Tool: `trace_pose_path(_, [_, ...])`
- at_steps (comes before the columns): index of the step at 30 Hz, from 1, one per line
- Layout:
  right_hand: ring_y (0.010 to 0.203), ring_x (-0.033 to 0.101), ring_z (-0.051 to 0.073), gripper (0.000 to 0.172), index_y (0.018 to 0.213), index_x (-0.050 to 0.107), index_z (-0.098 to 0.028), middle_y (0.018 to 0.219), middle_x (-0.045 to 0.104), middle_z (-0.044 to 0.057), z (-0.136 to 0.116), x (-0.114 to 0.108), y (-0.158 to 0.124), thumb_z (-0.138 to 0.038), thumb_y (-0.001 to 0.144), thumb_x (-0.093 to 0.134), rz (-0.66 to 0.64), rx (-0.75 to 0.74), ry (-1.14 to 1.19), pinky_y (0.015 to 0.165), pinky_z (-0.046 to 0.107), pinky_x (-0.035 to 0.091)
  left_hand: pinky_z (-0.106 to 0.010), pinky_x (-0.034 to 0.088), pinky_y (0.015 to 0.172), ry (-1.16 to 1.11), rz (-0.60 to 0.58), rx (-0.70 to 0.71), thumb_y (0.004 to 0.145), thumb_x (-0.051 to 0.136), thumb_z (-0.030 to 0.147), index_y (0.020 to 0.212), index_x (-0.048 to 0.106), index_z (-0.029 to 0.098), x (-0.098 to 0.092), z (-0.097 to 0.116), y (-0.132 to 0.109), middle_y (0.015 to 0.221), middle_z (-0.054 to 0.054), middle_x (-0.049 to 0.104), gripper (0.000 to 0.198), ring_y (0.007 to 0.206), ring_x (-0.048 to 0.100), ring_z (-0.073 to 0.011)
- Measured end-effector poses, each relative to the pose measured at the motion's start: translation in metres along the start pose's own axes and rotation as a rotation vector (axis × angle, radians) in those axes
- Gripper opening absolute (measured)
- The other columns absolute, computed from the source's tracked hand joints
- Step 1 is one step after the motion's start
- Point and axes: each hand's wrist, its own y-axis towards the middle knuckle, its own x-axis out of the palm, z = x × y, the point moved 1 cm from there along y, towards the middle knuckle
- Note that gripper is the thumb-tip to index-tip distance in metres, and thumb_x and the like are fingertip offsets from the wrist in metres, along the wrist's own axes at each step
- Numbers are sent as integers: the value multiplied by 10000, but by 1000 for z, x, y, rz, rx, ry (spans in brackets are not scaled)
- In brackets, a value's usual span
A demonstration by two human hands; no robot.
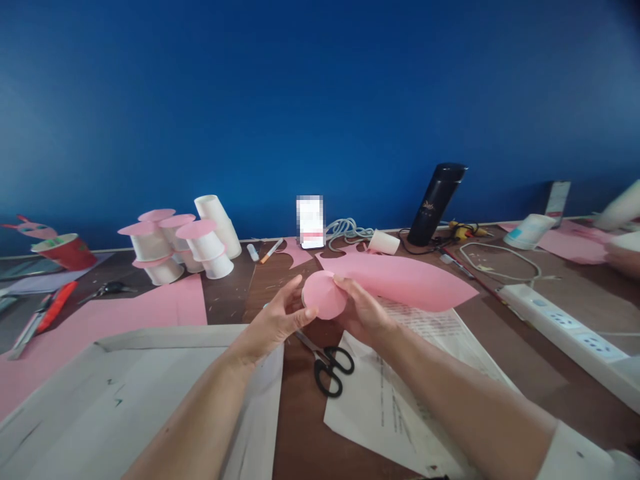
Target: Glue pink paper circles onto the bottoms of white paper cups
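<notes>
Pink paper disc (pixel 325 296), held between left hand (pixel 281 316) and right hand (pixel 366 315), hides part of each behind it.

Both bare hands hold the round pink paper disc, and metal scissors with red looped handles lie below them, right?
Not quite: in the head view, the metal scissors lie below with black looped handles, not red. The left hand and right hand hold the round pink paper disc.

Deep blue wall (pixel 320 100), paler sheen near left edge; dark brown tabletop (pixel 300 433) along it.
</notes>
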Motion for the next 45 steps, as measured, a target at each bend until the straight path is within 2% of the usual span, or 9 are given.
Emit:
trace_pose_path(3, [868,592,192,314,987,653,-164,959,675,55,0,1,-1,-428,825,601,0,15,-27,732,282,455,-443,424,1005,-128,-61,-79,825,618,432,1378,459,248,7,3,0,1279,-101,590,604,1203,520,-271])
trace_pose_path(6, [843,591,179,296,956,655,-174,946,676,46,0,2,-1,-432,818,613,9,14,-36,738,279,455,-410,419,1016,-204,-80,-87,838,612,410,1351,494,256,12,4,0,1288,-82,590,548,1199,524,-256])
trace_pose_path(14, [865,582,177,256,934,652,-185,979,666,45,0,4,-1,-417,838,604,-5,-7,-44,746,274,467,-396,440,995,-232,-66,-111,823,640,375,1323,528,260,9,2,1,1296,-74,591,526,1175,547,-257])
trace_pose_path(26, [879,597,168,246,959,663,-179,951,675,40,0,0,-1,-384,823,645,-1,17,-29,763,264,480,-382,465,948,-226,-26,-155,779,683,401,1269,581,240,6,3,1,1198,-78,655,526,1092,604,-257])
trace_pose_path(30, [951,619,204,333,1046,659,-183,1004,695,61,2,1,-1,-430,825,633,17,33,-42,830,312,485,-372,468,937,-249,-6,-198,790,666,417,1264,579,229,4,-2,2,1206,-84,649,517,1142,574,-260])
trace_pose_path(37, [1001,627,235,466,1153,628,-190,1018,708,80,7,-1,0,-536,850,551,3,26,-34,879,369,480,-393,441,968,-301,13,-246,777,681,426,1214,607,248,-1,-9,3,1179,-65,663,478,1101,595,-237])
trace_pose_path(45, [944,646,217,404,1140,633,-174,983,713,74,5,2,0,-451,847,599,-16,39,-46,871,350,487,-390,429,976,-299,1,-242,786,676,405,1205,616,245,-1,-8,3,1168,-63,665,452,1114,585,-236])
